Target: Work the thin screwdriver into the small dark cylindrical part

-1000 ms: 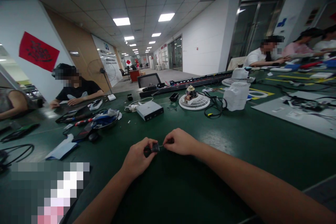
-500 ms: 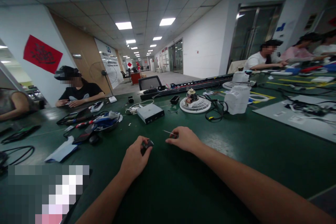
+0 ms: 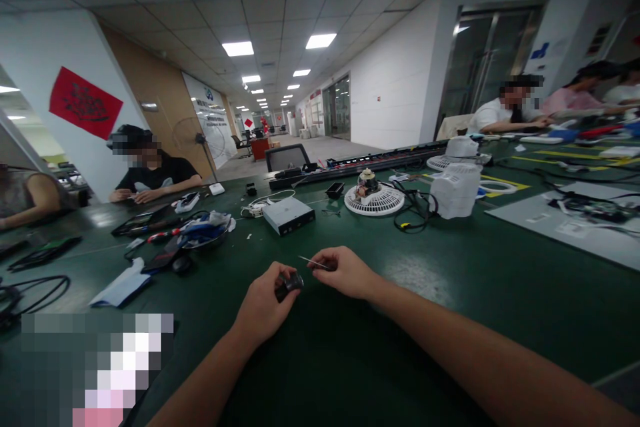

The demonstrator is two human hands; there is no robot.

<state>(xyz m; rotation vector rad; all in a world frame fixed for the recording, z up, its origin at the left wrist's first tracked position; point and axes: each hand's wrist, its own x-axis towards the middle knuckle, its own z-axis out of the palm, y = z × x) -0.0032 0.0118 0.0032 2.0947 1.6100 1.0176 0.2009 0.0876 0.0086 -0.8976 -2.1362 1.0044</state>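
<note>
Between the thumb and fingers of my left hand (image 3: 267, 300) is a small dark cylindrical part (image 3: 289, 285), held just above the green table (image 3: 320, 360). My right hand (image 3: 345, 272) pinches a thin metal rod (image 3: 314, 262), whose tip points left, above the dark part and apart from it. Beyond the hands lies a grey metal box with a black front (image 3: 289, 215). A white fan grille with a motor on it (image 3: 374, 199) rests to the right of the box.
A white plastic housing (image 3: 454, 188) and black cables stand at the right, near a grey panel (image 3: 575, 217). On the left are a blue cloth bundle (image 3: 203, 230), a black mouse (image 3: 182, 263) and a light blue sheet (image 3: 120, 285). Other people sit around the table.
My left hand has moved slightly right and turned, showing more of the dark part. My right hand has shifted left, bringing the rod's tip closer to that part.
</note>
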